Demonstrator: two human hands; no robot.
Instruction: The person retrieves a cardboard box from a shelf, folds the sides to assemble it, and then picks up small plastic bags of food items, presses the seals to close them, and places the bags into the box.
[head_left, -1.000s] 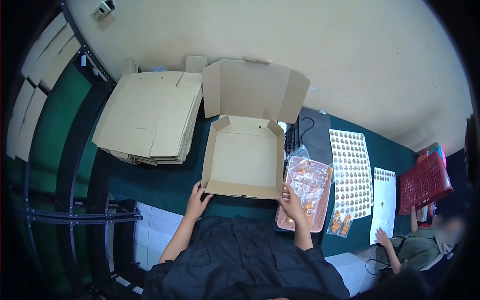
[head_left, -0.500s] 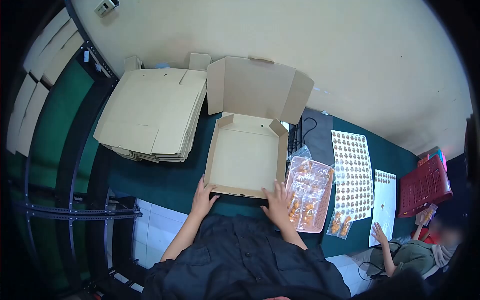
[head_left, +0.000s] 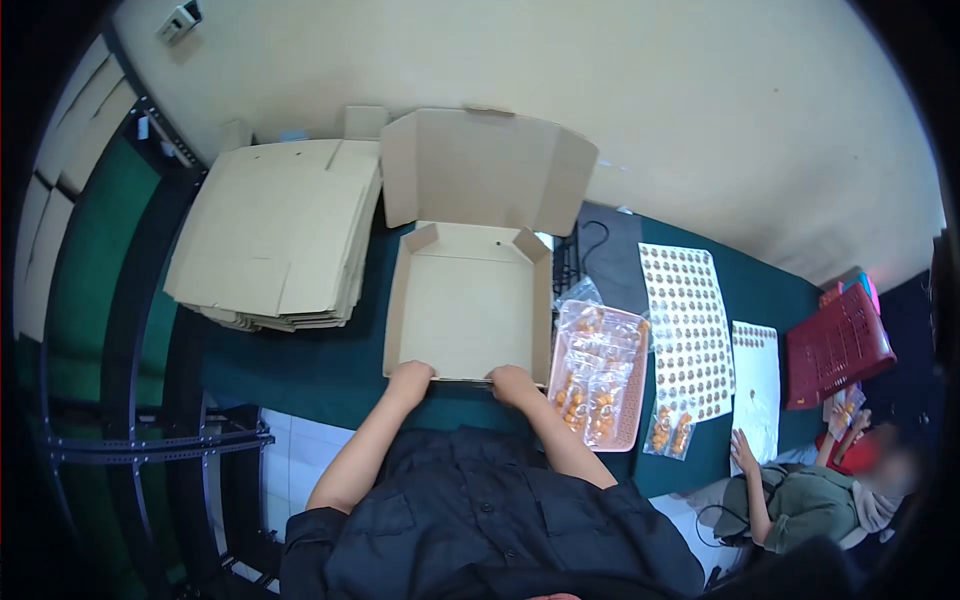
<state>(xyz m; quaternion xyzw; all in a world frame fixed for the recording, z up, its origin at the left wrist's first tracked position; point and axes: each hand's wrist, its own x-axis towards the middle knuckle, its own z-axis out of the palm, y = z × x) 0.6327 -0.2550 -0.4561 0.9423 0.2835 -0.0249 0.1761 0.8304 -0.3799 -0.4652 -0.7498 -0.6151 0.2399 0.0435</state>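
An unfolded-lid cardboard box (head_left: pixel 470 300) lies in front of me, its lid raised at the back and its tray empty. My left hand (head_left: pixel 410 380) grips the left part of the box's front edge, fingers curled over it. The same front edge is held farther right by my right hand (head_left: pixel 512 385), also with fingers curled. Just right of the box is a pink basket (head_left: pixel 628 420) with several plastic bags of orange snacks (head_left: pixel 600 385) in it.
A stack of flat cardboard (head_left: pixel 270 230) sits at the left. To the right are sticker sheets (head_left: pixel 690 330), two small snack bags (head_left: pixel 668 430) and a red basket (head_left: pixel 835 345). A co-worker (head_left: pixel 810 505) rests a hand on a white sheet (head_left: pixel 757 390). Metal racks stand far left.
Both my hands have gone from spread fingers beside the front corners to closed fingers on the front edge, closer together. The whole view has shifted slightly.
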